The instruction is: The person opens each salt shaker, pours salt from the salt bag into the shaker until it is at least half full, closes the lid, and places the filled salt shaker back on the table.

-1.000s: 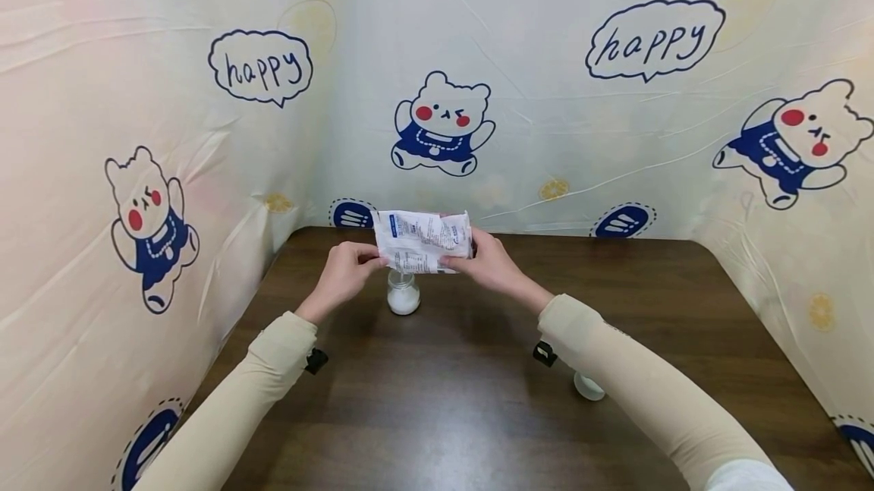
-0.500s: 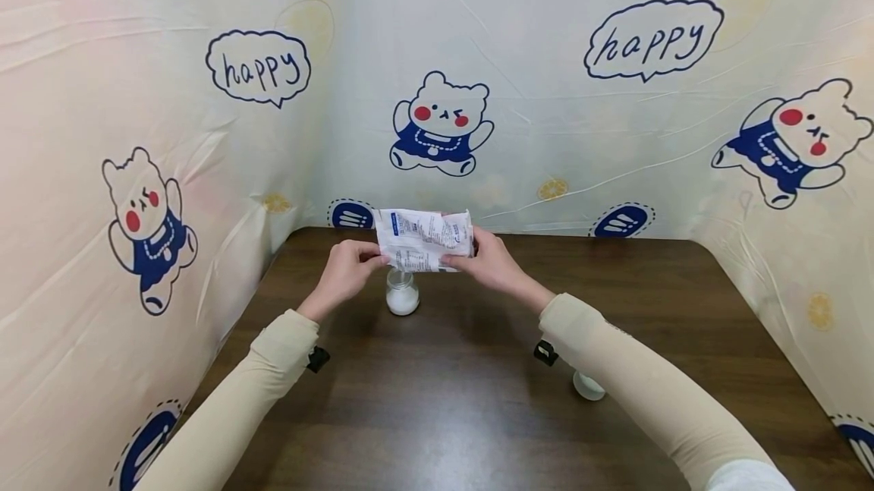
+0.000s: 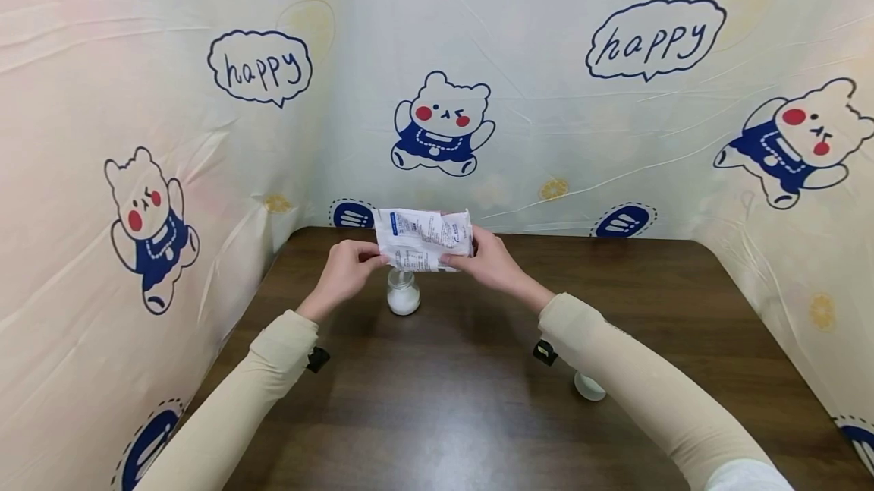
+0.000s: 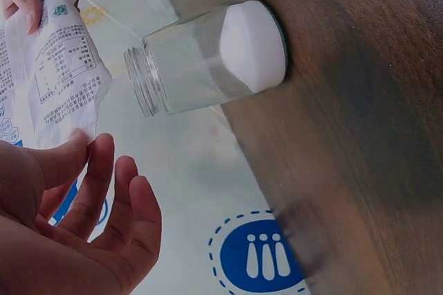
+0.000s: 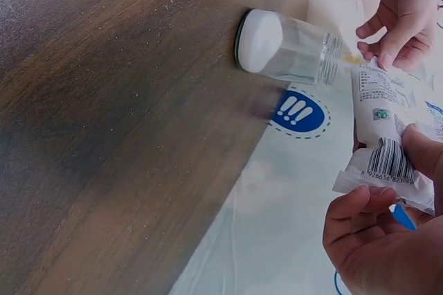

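Pinching white packet (image 3: 418,239) above jar (image 3: 403,297), left fingers (image 4: 99,167) at one end, right fingers (image 5: 349,205) opposite

Three worn views
Head: facing forward and down over the table (image 3: 437,377); left and right wrists: near, turned sideways, sharing the jar (image 4: 197,63).

White packet (image 3: 418,239) printed blue and black; white powder (image 4: 252,47); brown, wood-grained counter (image 3: 437,369); pale cloth (image 3: 536,43) patterned with blue-clad bears.
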Tool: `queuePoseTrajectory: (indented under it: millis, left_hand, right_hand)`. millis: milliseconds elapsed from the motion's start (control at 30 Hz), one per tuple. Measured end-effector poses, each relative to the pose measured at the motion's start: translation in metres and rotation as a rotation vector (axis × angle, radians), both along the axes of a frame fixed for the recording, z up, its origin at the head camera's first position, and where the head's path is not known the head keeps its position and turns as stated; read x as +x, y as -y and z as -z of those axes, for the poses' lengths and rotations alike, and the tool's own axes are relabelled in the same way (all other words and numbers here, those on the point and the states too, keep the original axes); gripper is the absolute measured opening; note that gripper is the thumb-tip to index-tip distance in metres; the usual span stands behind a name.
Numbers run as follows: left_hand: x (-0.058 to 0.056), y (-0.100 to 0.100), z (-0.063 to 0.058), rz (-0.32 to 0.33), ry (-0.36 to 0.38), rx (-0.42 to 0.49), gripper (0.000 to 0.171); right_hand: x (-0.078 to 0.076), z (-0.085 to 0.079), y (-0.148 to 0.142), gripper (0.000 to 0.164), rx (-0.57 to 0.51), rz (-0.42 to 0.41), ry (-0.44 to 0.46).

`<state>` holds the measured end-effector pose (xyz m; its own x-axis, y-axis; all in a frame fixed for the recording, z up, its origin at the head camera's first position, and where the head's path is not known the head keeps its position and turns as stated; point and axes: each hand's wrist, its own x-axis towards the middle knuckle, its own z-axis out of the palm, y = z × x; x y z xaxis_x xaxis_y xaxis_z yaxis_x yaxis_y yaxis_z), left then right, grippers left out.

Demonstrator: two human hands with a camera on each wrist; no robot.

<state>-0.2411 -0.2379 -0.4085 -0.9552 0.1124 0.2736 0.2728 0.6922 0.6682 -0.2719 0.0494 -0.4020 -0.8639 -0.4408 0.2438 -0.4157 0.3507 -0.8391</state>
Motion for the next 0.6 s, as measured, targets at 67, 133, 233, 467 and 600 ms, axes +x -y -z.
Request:
queuePoseTrajectory:
  millis: [67,133,233,467,600]
  left_hand:
    - [0.0008,0.0001,0.0002,-0.002,0.002,-0.002,0.013]
    - [0.0013,-0.0003,0.0005,-0.001,0.0,-0.004,0.013]
    - [0.0019,-0.0012,0.0016,0.002,-0.002,-0.008,0.013]
    - [0.0013,-0.0026,0.0026,0.014,-0.015,-0.003,0.012]
    - [0.0002,-0.003,0.0003,0.02,-0.013,0.003,0.012]
  right_hand:
    - [0.0002,0.0007,0.0002,0.054,0.0,-0.001,-0.004]
    - [0.0002,0.0017,-0.0001,0.055,0.002,-0.001,-0.006]
    - [0.0,0.0036,-0.0008,0.057,0.004,0.0,-0.01]
    - [-0.0008,0.0054,-0.0026,0.059,-0.003,0.003,-0.015]
    - [-0.0015,0.0039,-0.0034,0.057,-0.008,-0.003,-0.016]
